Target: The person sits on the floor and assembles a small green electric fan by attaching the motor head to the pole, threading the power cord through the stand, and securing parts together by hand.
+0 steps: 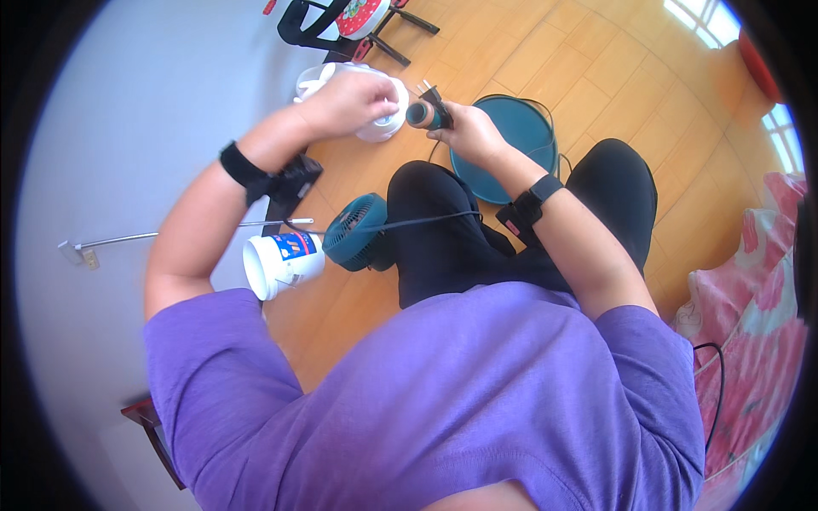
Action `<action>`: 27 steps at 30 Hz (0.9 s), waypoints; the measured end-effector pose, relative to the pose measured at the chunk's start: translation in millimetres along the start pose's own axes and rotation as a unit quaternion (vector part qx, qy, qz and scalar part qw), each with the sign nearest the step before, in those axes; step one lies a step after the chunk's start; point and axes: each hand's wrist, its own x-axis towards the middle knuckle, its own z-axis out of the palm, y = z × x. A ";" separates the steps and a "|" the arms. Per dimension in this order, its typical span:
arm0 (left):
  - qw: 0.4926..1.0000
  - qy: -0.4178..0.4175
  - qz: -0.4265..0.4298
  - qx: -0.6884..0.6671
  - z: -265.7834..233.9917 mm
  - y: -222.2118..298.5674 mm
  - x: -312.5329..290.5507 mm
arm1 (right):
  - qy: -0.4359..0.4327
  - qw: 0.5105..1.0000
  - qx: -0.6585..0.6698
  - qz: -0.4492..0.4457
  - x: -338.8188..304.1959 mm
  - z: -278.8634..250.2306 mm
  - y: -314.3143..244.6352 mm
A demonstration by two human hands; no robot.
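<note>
My left hand (365, 100) reaches over a white plastic tub (394, 123), its fingertips pinched together above it. Whatever they hold, if anything, is too small to make out. Just to the right, my right hand (470, 132) grips a black two-pronged plug (433, 95) together with a tan-and-dark tube (418, 116), whose round open end faces me. Beyond my knees a round teal base (503, 153) lies on the floor, partly behind my right hand. The teal fan head (356, 232) rests beside my left knee, a dark cord (417, 222) crossing in front of it.
A white bucket (264, 268) with a blue label lies tipped near the wall, beside a thin metal rod (204, 230). At the far left stands a dark-framed chair (311, 25) with a red patterned seat. Pink patterned fabric (750, 315) hangs at the right.
</note>
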 end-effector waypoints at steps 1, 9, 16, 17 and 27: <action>0.999 -0.026 -0.030 0.027 13.9 -3.9 -1.6 | -0.003 1.000 0.013 -0.007 2.8 0.5 -0.5; 0.986 0.143 0.013 0.085 90.4 -1.8 15.4 | 0.014 1.000 0.022 -0.009 2.0 3.9 4.3; 0.989 0.117 -0.087 -0.022 103.7 -3.9 20.8 | 0.020 0.999 0.034 -0.013 1.9 1.6 6.2; 0.987 0.154 -0.050 0.014 106.2 -3.9 19.9 | 0.022 0.999 0.035 -0.013 2.3 3.0 8.0; 0.962 0.263 -0.028 0.063 108.8 8.9 14.6 | 0.022 1.000 -0.001 -0.012 0.9 4.7 9.7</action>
